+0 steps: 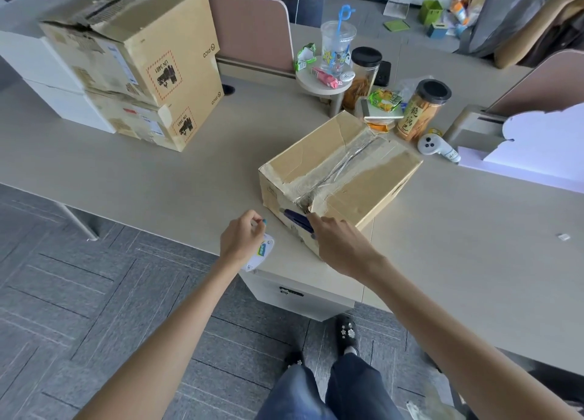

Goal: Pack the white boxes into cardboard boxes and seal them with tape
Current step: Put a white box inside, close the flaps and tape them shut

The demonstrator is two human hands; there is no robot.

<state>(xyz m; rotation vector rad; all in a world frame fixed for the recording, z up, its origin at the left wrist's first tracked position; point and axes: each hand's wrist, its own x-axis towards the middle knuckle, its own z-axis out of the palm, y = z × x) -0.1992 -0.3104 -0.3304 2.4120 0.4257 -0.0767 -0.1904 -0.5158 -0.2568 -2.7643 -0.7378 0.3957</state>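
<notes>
Two hands work at the taped cardboard box [339, 179] on the worktop [158, 166]: the right hand [339, 245] has its grip closed around blue scissors [298, 220] against the box's near end, while the left hand [241, 237] clasps a tape roll [262, 255].

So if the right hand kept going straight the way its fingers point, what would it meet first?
The right hand points up and left at the near face of the taped cardboard box. It would press into the box's taped seam end almost at once; its fingertips already look to be at it beside the blue-handled tool.
</notes>
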